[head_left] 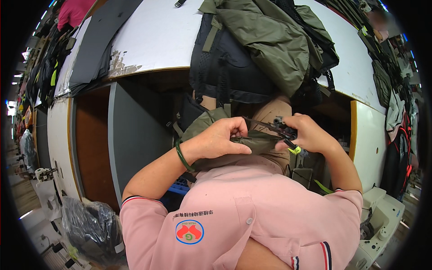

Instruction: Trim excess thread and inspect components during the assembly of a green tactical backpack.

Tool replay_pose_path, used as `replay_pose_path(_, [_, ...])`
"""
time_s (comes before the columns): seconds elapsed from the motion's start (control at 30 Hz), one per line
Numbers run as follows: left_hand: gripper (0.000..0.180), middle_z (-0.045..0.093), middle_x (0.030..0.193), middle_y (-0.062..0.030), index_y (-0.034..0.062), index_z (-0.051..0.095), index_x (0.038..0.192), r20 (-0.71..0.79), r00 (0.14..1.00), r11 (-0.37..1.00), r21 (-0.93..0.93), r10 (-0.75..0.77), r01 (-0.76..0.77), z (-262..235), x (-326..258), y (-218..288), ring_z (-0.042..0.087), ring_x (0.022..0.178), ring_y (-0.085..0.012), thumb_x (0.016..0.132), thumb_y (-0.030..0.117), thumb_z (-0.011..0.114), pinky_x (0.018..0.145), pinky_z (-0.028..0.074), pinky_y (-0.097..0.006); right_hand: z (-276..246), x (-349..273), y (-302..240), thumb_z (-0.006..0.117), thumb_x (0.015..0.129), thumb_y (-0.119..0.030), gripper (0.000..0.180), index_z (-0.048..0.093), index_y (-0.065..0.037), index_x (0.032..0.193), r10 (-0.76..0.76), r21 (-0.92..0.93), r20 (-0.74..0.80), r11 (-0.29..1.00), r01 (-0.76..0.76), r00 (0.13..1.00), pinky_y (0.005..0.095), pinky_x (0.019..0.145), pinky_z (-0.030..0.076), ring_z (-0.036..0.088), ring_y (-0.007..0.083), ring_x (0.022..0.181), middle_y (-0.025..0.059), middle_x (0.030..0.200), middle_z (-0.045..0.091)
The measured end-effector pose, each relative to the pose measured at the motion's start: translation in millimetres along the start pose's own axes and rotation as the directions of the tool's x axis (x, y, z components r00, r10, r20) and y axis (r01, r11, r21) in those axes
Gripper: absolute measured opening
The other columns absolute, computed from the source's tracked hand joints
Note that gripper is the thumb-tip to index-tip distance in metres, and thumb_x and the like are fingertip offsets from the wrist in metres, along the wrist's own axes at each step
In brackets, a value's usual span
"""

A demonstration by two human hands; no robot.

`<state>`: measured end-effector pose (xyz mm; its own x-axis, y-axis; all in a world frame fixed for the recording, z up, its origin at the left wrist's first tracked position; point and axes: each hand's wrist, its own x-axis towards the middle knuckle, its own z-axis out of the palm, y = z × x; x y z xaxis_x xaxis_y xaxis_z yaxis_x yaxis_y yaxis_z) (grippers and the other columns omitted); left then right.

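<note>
White tabletop (153, 36) runs across your view from 10 to 2 o'clock. Olive-and-black backpack (279, 49) sits on it at 12 to 1, draping over the near edge. Dark grey sheets (101, 40) at 10 to 11. Sewing machine (382, 222) at 4, plastic-wrapped bundle (92, 227) at 8. Olive fabric (258, 146) is at your lap, center of view, between your hands; can't tell if it joins the backpack. Your left hand (222, 137), near center, has a narrow grip, holding the fabric's edge. Your right hand (310, 132), at 3, grips a small dark piece (288, 131), exact kind unclear. Green bangle (181, 155) on your left wrist; yellow-green tab (294, 150) just below the dark piece.
</note>
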<state>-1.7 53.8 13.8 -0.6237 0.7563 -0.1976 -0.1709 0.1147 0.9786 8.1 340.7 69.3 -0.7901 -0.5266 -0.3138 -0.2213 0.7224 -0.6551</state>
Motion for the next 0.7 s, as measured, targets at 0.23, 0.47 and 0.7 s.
replay_pose_path(0.23, [0.033, 0.06, 0.088, -0.007, 0.0078, 0.049, 0.075, -0.271, 0.831, 0.735, 0.642, 0.485, -0.219, 3.6, -14.4, 7.6, 0.056, 0.077, -0.0247, 0.065, 0.0, 0.08, 0.072, 0.043, -0.033, 18.4, 3.8, -14.4, 0.079, 0.081, -0.016, 0.026, 0.056, -0.002, 0.084, -0.143, 0.348, 0.044, 0.93, 0.119, 0.989, 0.0358, 0.058, 0.041, 0.045, 0.0263, 0.061, 0.0104, 0.067, 0.052])
replay_pose_path(0.47, [0.035, 0.068, 0.092, -0.0075, 0.0098, 0.05, 0.074, -0.218, 0.605, 0.49, 0.807, 0.766, -0.329, 7.7, -22.1, -10.5, 0.062, 0.081, -0.0254, 0.059, -0.005, 0.078, 0.083, 0.049, -0.043, 30.5, 0.8, -16.3, 0.083, 0.078, -0.02, 0.035, 0.053, -0.002, 0.081, -0.288, 0.242, 0.01, 0.93, 0.277, 0.958, 0.0397, 0.06, 0.041, 0.05, 0.031, 0.065, 0.0113, 0.07, 0.052])
replay_pose_path(0.7, [0.039, 0.071, 0.089, -0.0088, 0.0106, 0.05, 0.076, -0.247, 0.586, 0.545, 0.731, 0.772, -0.41, 7.1, -28.7, -16.1, 0.066, 0.076, -0.0234, 0.059, -0.008, 0.08, 0.09, 0.051, -0.046, 4.5, -17.0, 4.7, 0.093, 0.058, -0.03, 0.048, 0.055, -0.006, 0.075, -0.22, 0.045, -0.116, 0.973, 0.227, 0.969, 0.0388, 0.062, 0.04, 0.049, 0.0288, 0.067, 0.0066, 0.069, 0.052])
